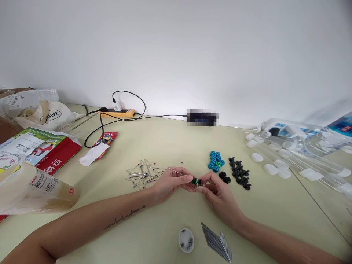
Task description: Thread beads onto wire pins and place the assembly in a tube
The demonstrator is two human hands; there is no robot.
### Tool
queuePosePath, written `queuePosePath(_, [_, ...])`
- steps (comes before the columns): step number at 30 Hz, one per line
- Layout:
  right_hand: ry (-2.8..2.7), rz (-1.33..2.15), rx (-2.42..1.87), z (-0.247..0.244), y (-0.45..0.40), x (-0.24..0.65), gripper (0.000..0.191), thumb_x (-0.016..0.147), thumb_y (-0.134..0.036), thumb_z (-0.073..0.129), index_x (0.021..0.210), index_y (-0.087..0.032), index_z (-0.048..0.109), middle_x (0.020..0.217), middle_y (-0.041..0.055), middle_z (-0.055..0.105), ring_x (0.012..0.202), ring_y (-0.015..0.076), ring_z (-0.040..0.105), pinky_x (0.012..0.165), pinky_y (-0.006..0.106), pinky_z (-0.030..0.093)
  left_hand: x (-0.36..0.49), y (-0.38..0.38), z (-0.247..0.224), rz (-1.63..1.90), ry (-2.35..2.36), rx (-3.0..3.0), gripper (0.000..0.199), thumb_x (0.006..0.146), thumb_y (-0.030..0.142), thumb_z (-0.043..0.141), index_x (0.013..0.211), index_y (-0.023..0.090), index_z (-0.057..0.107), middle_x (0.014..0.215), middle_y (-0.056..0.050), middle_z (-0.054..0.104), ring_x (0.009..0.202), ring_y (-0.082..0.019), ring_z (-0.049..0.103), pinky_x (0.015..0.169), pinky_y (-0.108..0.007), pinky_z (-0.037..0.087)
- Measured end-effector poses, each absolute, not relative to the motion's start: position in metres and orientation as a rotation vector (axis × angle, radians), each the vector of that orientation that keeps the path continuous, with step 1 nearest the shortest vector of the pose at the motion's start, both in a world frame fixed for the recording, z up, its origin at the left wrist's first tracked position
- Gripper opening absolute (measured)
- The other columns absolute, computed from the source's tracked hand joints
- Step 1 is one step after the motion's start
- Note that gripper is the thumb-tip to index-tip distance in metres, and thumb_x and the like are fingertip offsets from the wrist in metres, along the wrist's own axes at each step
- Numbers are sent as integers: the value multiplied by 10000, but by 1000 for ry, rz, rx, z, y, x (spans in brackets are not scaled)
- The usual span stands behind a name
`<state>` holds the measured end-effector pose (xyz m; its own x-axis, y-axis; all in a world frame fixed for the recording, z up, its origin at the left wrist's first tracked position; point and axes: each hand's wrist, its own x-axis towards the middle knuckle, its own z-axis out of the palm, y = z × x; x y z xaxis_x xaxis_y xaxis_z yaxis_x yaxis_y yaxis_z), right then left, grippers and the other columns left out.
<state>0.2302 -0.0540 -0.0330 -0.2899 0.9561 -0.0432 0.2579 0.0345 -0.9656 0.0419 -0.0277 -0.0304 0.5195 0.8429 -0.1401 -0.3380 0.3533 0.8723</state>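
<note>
Where the table (165, 143) runs off to the left, a cream cloth bag (52, 115) sits behind a red and green box (59, 152), with a plastic cup (41, 190) of brownish drink nearer the camera; next along is a yellow power strip (121, 113) by the wall, then a red packet (111, 138) with some white paper (93, 154) against it; after that comes a messy scatter of thin metal pins (145, 174), some with coloured ends, right beside the left hand (176, 181); that hand has thumb and fingers pinched on a tiny green and black piece (196, 181), pretty much mid-table; just nearer the camera there's a white cup (186, 240) with small metal bits inside; the right hand (216, 190) comes in from the other side, fingertips pinched on a small black part (200, 182), though I can't tell if the two are actually joined; below that forearm is a neat row of bent metal rods (217, 242); beyond the hand sit a cluster of blue pieces (214, 157) with a green one among them, and a bunch of black pieces (240, 172); far right it's loose white caps (270, 169) and clear tubes (324, 161).
</note>
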Motion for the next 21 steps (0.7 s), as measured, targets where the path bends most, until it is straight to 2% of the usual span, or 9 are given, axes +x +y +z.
queuePosePath(6, [-1646,1300,-1239,-33,-53,230,201,864,-393,544,808,-208,488,665,-26,485,579,114,372,502,232,276,42,-27,-32,833,669,914,219,728,266,715,833,80,665,725,-81,684,655,-148,651,685,-270,509])
queuePosePath(15, [-1643,1346,-1222,-30,-52,229,213,884,-388,515,790,-200,480,665,-35,458,540,91,330,469,214,246,43,-28,-29,853,663,920,208,737,282,705,805,90,663,735,-79,694,652,-141,649,686,-265,508])
queuePosePath(19, [-1669,1364,-1208,-26,-54,230,288,925,-434,426,781,-193,492,593,-48,405,488,83,305,449,216,235,42,-27,-30,868,674,891,203,745,280,700,808,91,660,742,-87,705,665,-138,655,705,-259,510])
queuePosePath(21, [-1682,1351,-1198,-26,-54,231,308,946,-445,365,834,-196,507,585,-46,422,473,83,320,446,218,247,42,-27,-32,890,686,860,204,746,279,700,817,94,656,765,-92,712,680,-133,660,717,-250,510])
